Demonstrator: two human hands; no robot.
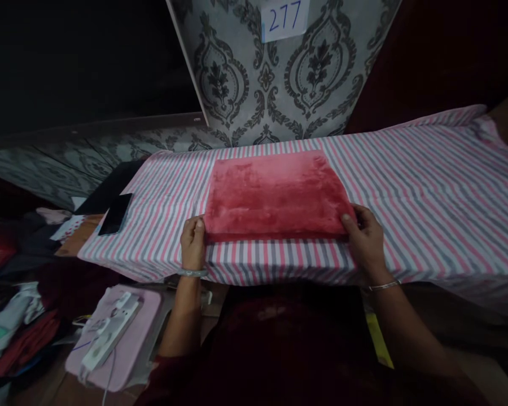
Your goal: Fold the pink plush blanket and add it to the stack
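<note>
A plush red cloth [275, 197], folded into a flat rectangle, lies on a striped tablecloth [427, 197] in front of me. My left hand [193, 239] grips its near left corner, thumb on top. At the near right corner my right hand [365, 234] pinches the edge between thumb and fingers. The fingers under the cloth are partly hidden. The cloth's near edge runs almost parallel to the table's front edge.
A black phone [115, 214] rests at the tablecloth's left end. Below left, a white power strip [112, 332] sits on a pink padded stool [141, 332]. A large dark screen [88, 62] hangs at the back left, beside patterned wallpaper [265, 101].
</note>
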